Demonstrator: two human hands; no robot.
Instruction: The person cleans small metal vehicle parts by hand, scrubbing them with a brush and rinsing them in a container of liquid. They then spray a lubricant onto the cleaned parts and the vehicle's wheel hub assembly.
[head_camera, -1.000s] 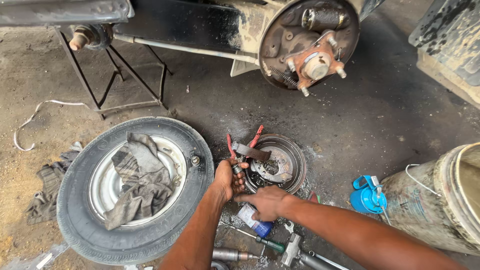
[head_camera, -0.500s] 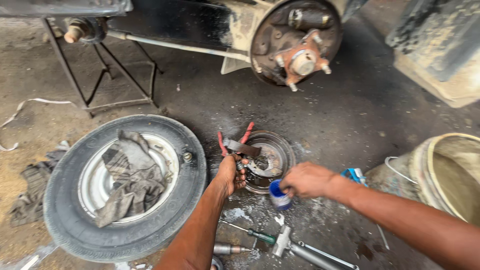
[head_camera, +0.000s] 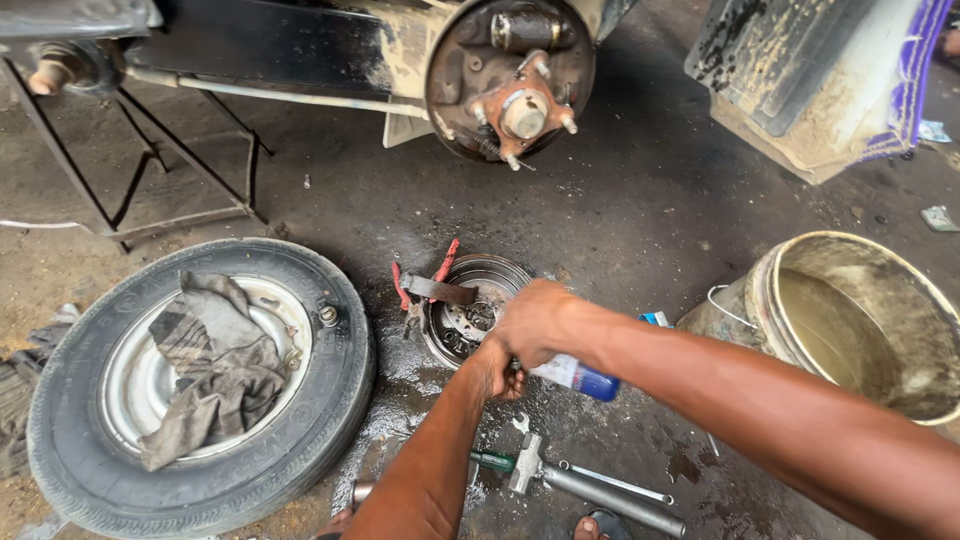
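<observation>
**Hands meet over a brake drum on a wet workshop floor**

A raised vehicle fills the far side, its bare hub (head_camera: 522, 108) facing the camera. At near left a tyre (head_camera: 200, 385) lies flat with a grey rag (head_camera: 205, 365) draped over its rim; at right stands a bucket (head_camera: 850, 320) of murky liquid. Between them, on the wet floor (head_camera: 640, 220), a brake drum (head_camera: 470, 310) sits open side up, red-handled pliers (head_camera: 420, 285) resting on its far left edge. The right hand (head_camera: 535, 320) is closed around a small bottle (head_camera: 575, 375), whose long axis runs left to right, blue end pointing right, just near of the drum. The left hand (head_camera: 495, 370) sits touching beneath it, fingers curled at the bottle's neck; whether it grips anything cannot be told. Both hands hover at the drum's near right rim, the right one nearer to it. A wrench (head_camera: 590, 485) lies nearest the camera.
</observation>
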